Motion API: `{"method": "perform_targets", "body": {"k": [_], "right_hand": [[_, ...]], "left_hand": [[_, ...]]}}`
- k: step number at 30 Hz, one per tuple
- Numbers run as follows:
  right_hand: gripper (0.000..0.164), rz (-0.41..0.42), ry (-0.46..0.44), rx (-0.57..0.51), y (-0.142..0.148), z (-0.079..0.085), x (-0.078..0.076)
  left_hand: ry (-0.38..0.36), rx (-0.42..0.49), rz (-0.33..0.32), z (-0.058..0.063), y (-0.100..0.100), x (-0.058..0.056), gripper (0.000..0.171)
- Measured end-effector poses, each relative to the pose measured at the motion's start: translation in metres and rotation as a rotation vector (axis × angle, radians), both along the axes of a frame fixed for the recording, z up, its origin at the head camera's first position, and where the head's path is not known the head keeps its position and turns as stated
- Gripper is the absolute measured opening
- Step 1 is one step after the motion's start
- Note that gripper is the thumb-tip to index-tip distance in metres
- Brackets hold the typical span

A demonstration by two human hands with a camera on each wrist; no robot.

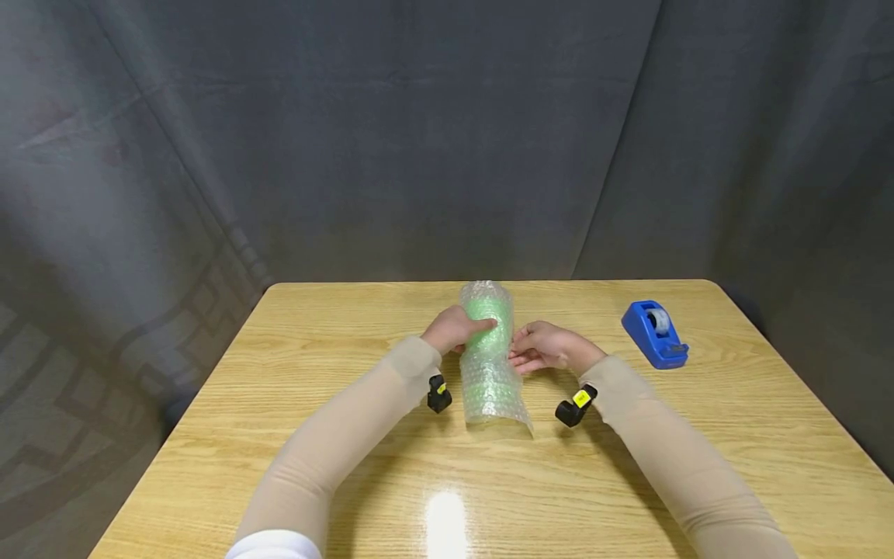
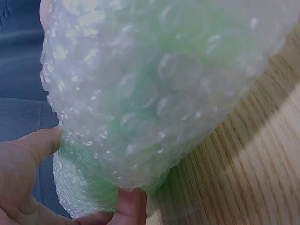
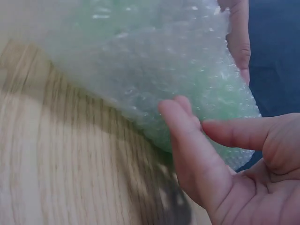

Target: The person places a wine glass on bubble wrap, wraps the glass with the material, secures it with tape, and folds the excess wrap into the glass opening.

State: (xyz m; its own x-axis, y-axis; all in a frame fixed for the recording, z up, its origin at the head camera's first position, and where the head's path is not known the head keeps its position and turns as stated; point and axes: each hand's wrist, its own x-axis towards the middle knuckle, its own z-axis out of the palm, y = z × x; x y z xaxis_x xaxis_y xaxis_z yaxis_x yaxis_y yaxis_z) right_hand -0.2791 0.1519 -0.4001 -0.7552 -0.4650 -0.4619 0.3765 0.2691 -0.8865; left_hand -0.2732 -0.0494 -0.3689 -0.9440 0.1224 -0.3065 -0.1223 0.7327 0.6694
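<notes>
Here, bubble-wrapped green bundle [image 1: 486, 359] between left grip [image 1: 454, 329] and right grip [image 1: 549, 346].

Nothing legible is showing.
Small yellow labels [image 1: 582, 398] are sitting on the black wrist cameras [image 1: 570, 414], any print on them appearing too small to read.

The bubble wrap [image 1: 486, 384] looks glossy, bumpy plastic, the table [image 1: 545, 481] shiny wood, the curtain [image 1: 419, 155] matt cloth.

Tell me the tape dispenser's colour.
The tape dispenser is blue, clearest in the head view.
</notes>
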Motion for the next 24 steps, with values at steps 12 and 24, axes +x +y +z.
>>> {"method": "perform_targets", "body": {"k": [12,24], "right_hand": [[0.048,0.027,0.029,0.025,-0.001,0.001,0.005],[0.051,0.003,0.075,0.094,0.006,0.01,0.007]], "left_hand": [[0.011,0.047,-0.011,0.0,0.0,0.001,0.049],[-0.136,0.306,-0.059,-0.003,0.002,0.004,0.058]]}}
